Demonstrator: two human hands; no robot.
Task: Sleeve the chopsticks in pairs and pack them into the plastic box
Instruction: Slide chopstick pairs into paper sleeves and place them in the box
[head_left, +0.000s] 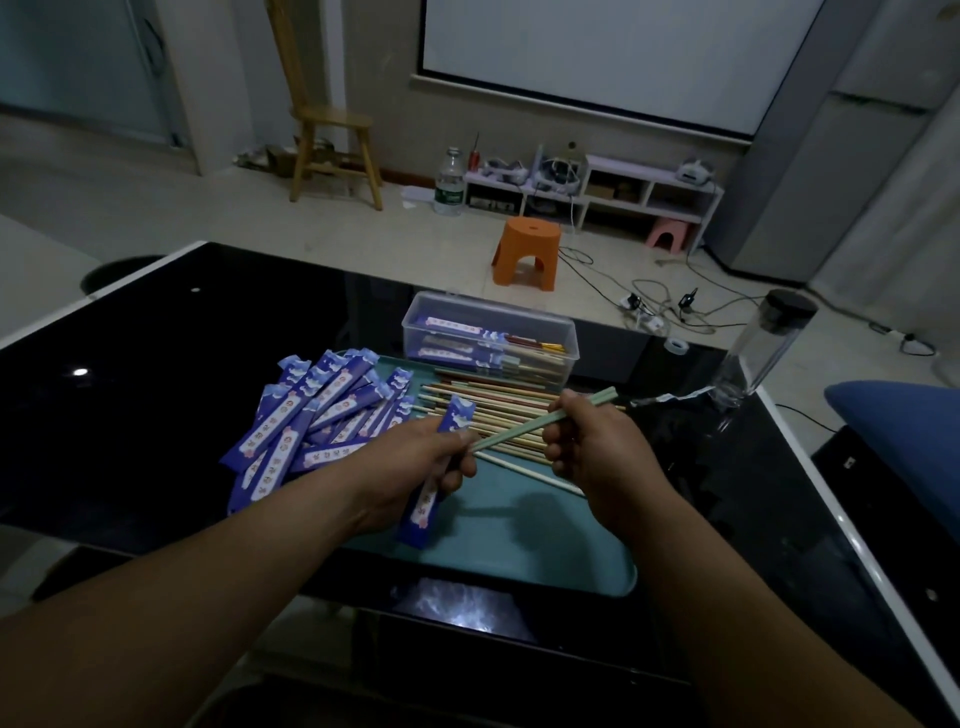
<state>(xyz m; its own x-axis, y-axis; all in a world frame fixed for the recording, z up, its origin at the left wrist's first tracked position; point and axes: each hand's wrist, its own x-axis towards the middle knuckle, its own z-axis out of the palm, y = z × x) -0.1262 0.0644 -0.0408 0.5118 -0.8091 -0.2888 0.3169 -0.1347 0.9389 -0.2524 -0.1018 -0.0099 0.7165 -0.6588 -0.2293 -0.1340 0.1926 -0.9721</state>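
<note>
Black glass table (182, 364) fills the near view, with a teal tray (519, 545) lying on it. At the tray's far edge stands the clear plastic box (415, 332), lid off, with a few sleeved pairs (457, 327) lying flat inside. On the tray's left side is a loose pile of purple paper sleeves (322, 410). Just right of the pile, in front of the box, lie the bare chopsticks (493, 405) in a rough row.

Above the tray's middle, the left hand (415, 462) grips one purple sleeve (423, 512), fingers curled round it, its ends sticking out above and below the fist. The right hand (597, 447) pinches a pale green pair of chopsticks (524, 427) near their thick ends. Their thin tips reach the left fingers beside the sleeve; whether they are inside it cannot be told.
</note>
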